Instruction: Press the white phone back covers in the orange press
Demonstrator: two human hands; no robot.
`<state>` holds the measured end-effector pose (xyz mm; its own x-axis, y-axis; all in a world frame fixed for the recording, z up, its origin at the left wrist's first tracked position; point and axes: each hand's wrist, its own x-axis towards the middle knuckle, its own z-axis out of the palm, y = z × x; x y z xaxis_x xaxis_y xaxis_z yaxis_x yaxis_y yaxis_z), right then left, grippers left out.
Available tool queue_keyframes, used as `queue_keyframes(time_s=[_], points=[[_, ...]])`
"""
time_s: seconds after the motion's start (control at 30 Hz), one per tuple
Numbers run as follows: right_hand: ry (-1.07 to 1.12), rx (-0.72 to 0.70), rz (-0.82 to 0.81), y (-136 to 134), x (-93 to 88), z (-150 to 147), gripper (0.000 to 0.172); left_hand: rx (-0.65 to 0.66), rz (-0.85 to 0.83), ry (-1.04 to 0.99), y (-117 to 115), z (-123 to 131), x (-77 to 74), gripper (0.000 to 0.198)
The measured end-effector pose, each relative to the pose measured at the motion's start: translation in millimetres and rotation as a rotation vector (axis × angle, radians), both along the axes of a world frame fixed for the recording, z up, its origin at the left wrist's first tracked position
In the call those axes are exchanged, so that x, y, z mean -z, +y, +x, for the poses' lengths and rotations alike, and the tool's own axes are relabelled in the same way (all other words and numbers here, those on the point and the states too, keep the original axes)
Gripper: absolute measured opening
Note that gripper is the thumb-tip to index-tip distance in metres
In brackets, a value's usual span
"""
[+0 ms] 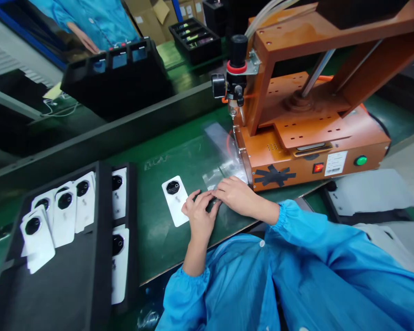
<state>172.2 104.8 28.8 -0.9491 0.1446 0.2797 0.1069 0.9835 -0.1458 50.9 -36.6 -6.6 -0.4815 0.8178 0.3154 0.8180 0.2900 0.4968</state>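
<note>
Left hand and right hand touch perhaps one part beside one cover.

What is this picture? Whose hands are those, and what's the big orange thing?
The camera sits on a person's head and looks down, so these are that person's own hands. The left hand and right hand meet on a green mat, fingers touching a small dark thing; I can't tell what it is. Beside them lies a white cover with a round black ring. More like it sit in black trays on the left. The orange machine has a red switch and a green button.
</note>
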Motion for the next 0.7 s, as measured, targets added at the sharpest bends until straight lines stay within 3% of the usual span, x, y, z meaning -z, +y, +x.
queue_keyframes(time_s=[0.27, 0.47, 0.7], points=[[0.026, -0.12, 0.191, -3, -2.0, 12, 0.024, 0.009, -0.012, 0.041, 1, 3, -1.9, 0.013], [0.041, -0.045, 0.159, -19, -24.7, 45, 0.024, 0.108, -0.151, 0.106, -7, 15, -14.0, 0.053], [0.289, 0.187, -0.116, -31, -67.7, 76, 0.005, 0.169, -0.176, 0.073, -14, 25, -29.5, 0.1]])
